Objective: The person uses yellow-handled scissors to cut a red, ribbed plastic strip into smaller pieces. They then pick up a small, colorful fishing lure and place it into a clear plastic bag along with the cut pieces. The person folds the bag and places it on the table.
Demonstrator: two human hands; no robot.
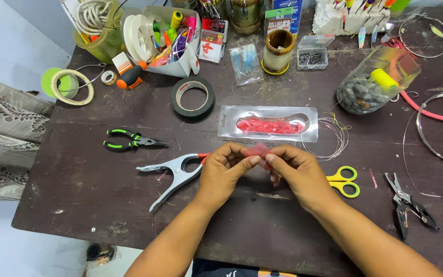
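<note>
Left hand (224, 172), right hand (296, 172): fingertips of both pinched on small red piece (259, 150).

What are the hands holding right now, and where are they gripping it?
Both hands, left hand and right hand, pinch a small red soft piece between their fingertips, one at each end.

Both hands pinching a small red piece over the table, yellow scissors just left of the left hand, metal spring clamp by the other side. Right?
Not quite: in the head view the yellow scissors lie beside the right hand, not the left. The metal spring clamp is the thing next to the left hand. The rest holds: both hands pinch the small red piece between their fingertips over the dark table.
</note>
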